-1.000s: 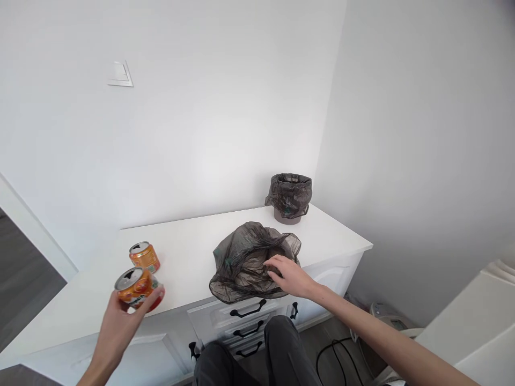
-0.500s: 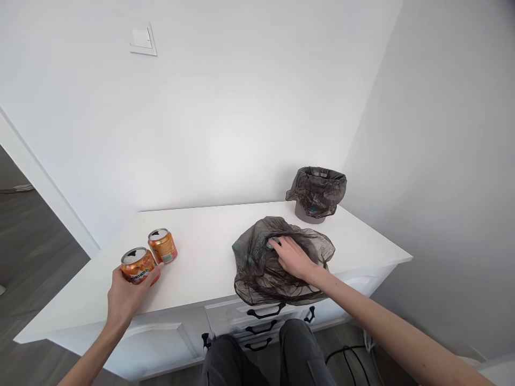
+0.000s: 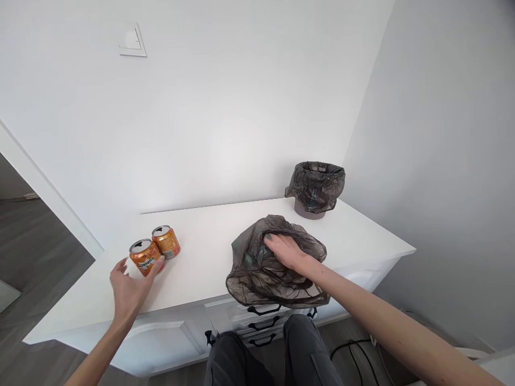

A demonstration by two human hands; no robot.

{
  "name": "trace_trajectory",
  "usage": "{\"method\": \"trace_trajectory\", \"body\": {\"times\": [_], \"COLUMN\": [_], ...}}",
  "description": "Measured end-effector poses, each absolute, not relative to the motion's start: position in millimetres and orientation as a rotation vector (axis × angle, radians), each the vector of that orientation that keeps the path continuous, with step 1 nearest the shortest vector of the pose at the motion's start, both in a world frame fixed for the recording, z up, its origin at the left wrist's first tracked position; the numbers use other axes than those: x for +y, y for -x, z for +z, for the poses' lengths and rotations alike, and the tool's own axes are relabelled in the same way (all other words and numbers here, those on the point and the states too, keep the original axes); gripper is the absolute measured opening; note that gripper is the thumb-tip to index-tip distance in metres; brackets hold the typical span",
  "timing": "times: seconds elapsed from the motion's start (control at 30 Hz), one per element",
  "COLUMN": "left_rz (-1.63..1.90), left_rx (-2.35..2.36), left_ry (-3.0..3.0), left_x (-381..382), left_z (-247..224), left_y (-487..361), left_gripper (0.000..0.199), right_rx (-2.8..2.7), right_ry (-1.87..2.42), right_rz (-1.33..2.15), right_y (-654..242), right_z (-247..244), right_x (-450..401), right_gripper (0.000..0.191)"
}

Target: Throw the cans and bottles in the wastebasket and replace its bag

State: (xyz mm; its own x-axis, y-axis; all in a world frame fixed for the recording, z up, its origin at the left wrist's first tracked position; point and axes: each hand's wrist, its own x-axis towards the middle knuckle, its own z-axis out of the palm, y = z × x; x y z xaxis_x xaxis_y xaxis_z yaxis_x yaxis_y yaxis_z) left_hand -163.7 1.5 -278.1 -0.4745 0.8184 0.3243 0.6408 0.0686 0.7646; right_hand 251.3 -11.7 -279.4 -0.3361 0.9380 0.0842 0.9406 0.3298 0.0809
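Two orange cans stand side by side on the left of the white cabinet top (image 3: 201, 241). Beside the nearer can (image 3: 145, 257) is my left hand (image 3: 132, 287), its fingers spread and its thumb by the can's lower right. The farther can (image 3: 166, 242) touches or nearly touches the first. My right hand (image 3: 284, 251) reaches into the mouth of a crumpled dark see-through bag (image 3: 257, 268) at the front edge. Its fingertips are partly hidden in the folds, so what they grip cannot be made out.
A small round bin (image 3: 309, 210) lined with a dark bag (image 3: 316, 187) stands at the back right, near the wall corner. Black drawer handles (image 3: 263, 324) stick out below the front edge. Black cables (image 3: 354, 346) lie on the floor at right.
My left hand has loosened from the nearer can, its fingers now spread away from it. That can sits closer to the other one. My right hand remains in the bag, which has shifted slightly.
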Motion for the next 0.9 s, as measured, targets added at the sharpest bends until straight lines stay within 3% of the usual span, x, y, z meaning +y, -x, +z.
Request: {"method": "trace_trajectory", "body": {"times": [0.17,0.3,0.4,0.53,0.67,0.83,0.9], "left_rz": [1.727,1.401,1.087,1.193,1.153,1.179,1.290], "left_rx": [2.020,1.255,0.882,1.096,1.045,1.194,1.306], "left_ry": [-2.079,-2.657,-2.808,-2.561,-2.481,-2.290,-2.217], "left_x": [-60.0,-101.7,-113.5,-112.7,-111.6,-115.5,-116.5], "left_z": [-280.6,-285.2,-282.0,-267.7,-255.0,-244.2,-232.5], "left_y": [115.6,54.5,9.3,-38.9,-59.7,-41.6,-23.9], "left_gripper": [0.059,0.020,0.030,0.066,0.047,0.040,0.038], "right_rx": [-2.522,-2.503,-2.419,-2.286,-2.208,-2.207,-2.237], "right_ry": [1.655,1.390,1.228,1.142,1.034,1.024,1.086], "right_rz": [-0.148,0.057,0.283,0.455,0.545,0.503,0.405], "right_y": [-275.0,-291.4,-300.0,-299.8,-286.3,-274.3,-276.3], "right_z": [-264.7,-248.3,-239.5,-239.8,-243.4,-245.8,-253.0], "right_x": [-49.9,-74.3,-88.9,-103.2,-108.5,-111.7,-113.1], "right_gripper": [0.055,0.068,0.065,0.067,0.069,0.078,0.068]}}
